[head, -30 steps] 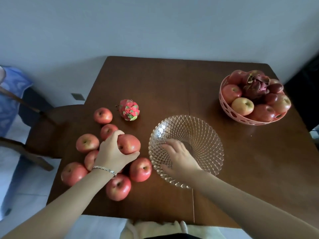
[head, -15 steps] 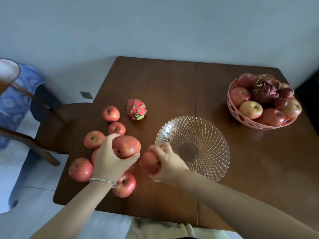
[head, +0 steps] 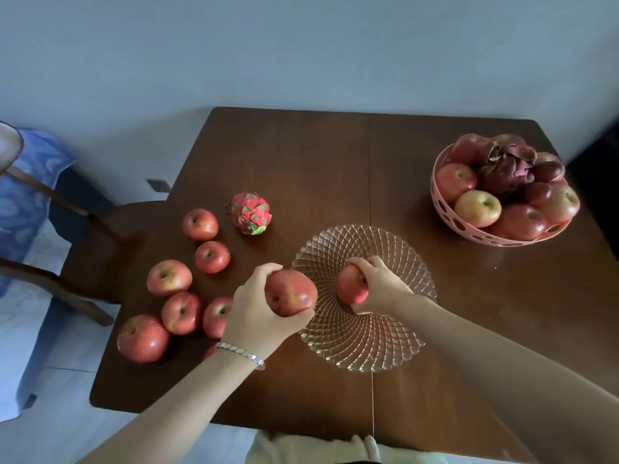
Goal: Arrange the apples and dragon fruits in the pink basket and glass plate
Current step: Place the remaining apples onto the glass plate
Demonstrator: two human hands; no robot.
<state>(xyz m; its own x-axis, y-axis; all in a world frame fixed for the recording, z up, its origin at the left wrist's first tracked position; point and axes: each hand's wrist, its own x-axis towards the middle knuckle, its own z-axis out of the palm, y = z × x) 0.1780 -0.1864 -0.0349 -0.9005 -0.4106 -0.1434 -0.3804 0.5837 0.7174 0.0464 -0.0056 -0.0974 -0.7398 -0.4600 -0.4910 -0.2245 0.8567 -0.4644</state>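
My left hand [head: 258,316] grips a large red apple [head: 290,292] at the left rim of the glass plate [head: 385,249]. Over the plate's middle, my right hand [head: 378,286] holds a smaller red apple [head: 350,285]. Several loose apples [head: 169,277] lie on the table to the left. A small pink and green dragon fruit [head: 250,212] sits behind them. The pink basket [head: 445,209] at the far right is full of apples, with a dark dragon fruit [head: 507,165] on top.
The brown wooden table [head: 301,155] ends near my body. A wooden chair [head: 83,236] stands at the table's left side, with a blue cloth [head: 26,182] beyond it. A grey wall lies behind the table.
My right hand took an apple from the pile and carried it right over the plate. My left hand lifted its apple and moved it right to the plate's rim.
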